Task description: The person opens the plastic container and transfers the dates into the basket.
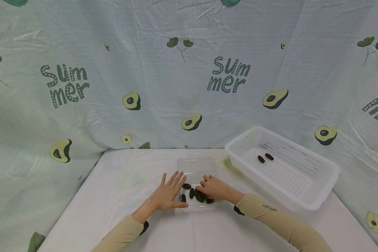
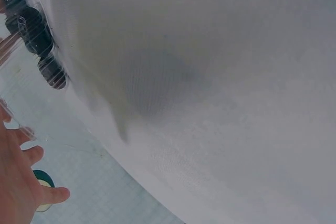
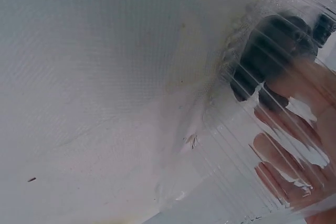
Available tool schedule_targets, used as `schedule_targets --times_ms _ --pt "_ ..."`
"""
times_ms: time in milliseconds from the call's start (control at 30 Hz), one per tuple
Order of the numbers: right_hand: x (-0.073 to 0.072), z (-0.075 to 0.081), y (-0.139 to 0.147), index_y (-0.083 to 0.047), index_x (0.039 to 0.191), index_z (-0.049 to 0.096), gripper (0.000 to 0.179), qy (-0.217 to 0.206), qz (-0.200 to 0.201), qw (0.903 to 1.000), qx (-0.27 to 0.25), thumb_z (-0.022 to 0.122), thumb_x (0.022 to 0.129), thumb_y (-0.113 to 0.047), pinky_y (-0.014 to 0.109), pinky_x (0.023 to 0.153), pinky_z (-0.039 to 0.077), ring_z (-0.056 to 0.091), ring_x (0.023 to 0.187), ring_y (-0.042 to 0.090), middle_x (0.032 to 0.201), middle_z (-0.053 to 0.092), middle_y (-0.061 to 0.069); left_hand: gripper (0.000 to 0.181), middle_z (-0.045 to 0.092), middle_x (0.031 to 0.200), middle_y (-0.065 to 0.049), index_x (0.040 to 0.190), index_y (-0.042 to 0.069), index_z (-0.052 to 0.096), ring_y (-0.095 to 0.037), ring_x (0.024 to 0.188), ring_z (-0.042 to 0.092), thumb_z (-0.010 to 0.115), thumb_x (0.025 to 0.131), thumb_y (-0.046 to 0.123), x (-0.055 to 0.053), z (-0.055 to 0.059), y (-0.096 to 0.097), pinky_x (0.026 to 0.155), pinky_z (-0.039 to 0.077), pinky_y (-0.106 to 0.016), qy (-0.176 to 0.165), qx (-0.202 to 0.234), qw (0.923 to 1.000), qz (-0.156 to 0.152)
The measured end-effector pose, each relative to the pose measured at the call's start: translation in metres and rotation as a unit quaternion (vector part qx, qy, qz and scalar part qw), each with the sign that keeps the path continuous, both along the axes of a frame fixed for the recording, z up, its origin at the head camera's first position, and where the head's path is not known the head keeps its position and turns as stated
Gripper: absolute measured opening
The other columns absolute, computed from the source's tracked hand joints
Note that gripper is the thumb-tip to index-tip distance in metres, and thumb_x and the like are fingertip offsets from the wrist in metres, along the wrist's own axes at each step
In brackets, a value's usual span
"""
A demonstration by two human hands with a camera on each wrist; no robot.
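Note:
A clear plastic clamshell box point(image 1: 193, 207) lies with its lid point(image 1: 196, 164) folded back, away from me. Several dark, oval dates point(image 1: 191, 193) lie in its base, bunched toward the right. My left hand point(image 1: 168, 194) is spread at the box's left side, fingers straight, thumb along the near edge. My right hand point(image 1: 215, 188) reaches into the right part of the box with curled fingers. Through the clear wall in the right wrist view, its fingertips pinch at a dark date point(image 3: 273, 97) beside others. The left wrist view shows dates point(image 2: 37, 32) against the ribbed wall.
A white perforated plastic basket point(image 1: 321, 171) stands at the back right, with two dates point(image 1: 261, 159) on its floor. Pale cloth covers the table point(image 1: 129, 175). Behind hangs a curtain point(image 1: 163, 87) printed with avocados and lettering.

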State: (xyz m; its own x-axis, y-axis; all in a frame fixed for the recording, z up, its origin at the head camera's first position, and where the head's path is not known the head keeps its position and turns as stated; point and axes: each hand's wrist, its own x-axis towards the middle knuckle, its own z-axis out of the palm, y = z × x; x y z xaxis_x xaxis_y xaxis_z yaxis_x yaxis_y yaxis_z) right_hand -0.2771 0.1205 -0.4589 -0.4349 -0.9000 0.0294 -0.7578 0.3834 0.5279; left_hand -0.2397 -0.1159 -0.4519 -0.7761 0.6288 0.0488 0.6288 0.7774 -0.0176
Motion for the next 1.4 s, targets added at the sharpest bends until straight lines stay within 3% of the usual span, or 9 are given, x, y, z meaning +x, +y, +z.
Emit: schedule_targets --times_ms 267,400,767,1100,1400 --pt "0.003 0.012 0.010 -0.025 0.106 0.056 0.030 0.009 0.008 0.9999 -0.004 0.066 0.078 -0.032 0.025 0.065 0.043 0.052 0.078 0.012 0.088 0.061 -0.008 0.095 0.014 0.150 -0.011 0.144 0.009 0.014 -0.030 0.138 0.012 0.036 0.077 0.073 0.001 -0.001 0.001 0.103 0.014 -0.062 -0.001 0.001 1.0000 0.004" --pt "0.005 0.019 0.019 -0.024 0.101 0.055 0.028 0.022 0.022 0.9994 -0.014 0.067 0.077 -0.029 0.024 0.061 0.039 0.048 0.075 0.012 0.083 0.059 -0.008 0.095 0.014 0.150 -0.011 0.144 0.010 0.012 -0.030 0.138 0.013 0.035 0.077 0.074 0.001 -0.001 0.001 0.103 0.014 -0.062 -0.001 0.000 1.0000 0.006" --pt "0.013 0.049 0.051 -0.022 0.092 0.052 0.027 0.106 0.065 0.9907 -0.055 0.070 0.073 -0.026 0.023 0.057 0.027 0.041 0.067 0.012 0.075 0.053 -0.008 0.096 0.015 0.150 -0.012 0.144 0.009 0.013 -0.031 0.138 0.013 0.034 0.077 0.074 0.001 0.000 0.001 0.102 0.014 -0.063 -0.003 -0.004 1.0000 0.002" --pt "0.023 0.081 0.078 -0.018 0.091 0.051 0.029 0.101 0.064 0.9903 -0.071 0.071 0.070 -0.019 0.024 0.060 0.030 0.039 0.069 0.013 0.074 0.049 -0.005 0.095 0.013 0.151 -0.011 0.145 0.010 0.011 -0.030 0.139 0.012 0.037 0.077 0.072 0.001 -0.001 0.001 0.103 0.012 -0.062 -0.011 -0.005 0.9999 0.009" --pt "0.016 0.099 0.111 -0.014 0.089 0.048 0.031 0.110 0.054 0.9867 -0.107 0.069 0.066 -0.009 0.025 0.058 0.034 0.042 0.068 0.016 0.072 0.049 -0.002 0.095 0.013 0.150 -0.011 0.144 0.010 0.011 -0.030 0.139 0.012 0.037 0.077 0.072 0.000 -0.001 0.001 0.103 0.013 -0.063 -0.008 -0.005 0.9999 0.006"
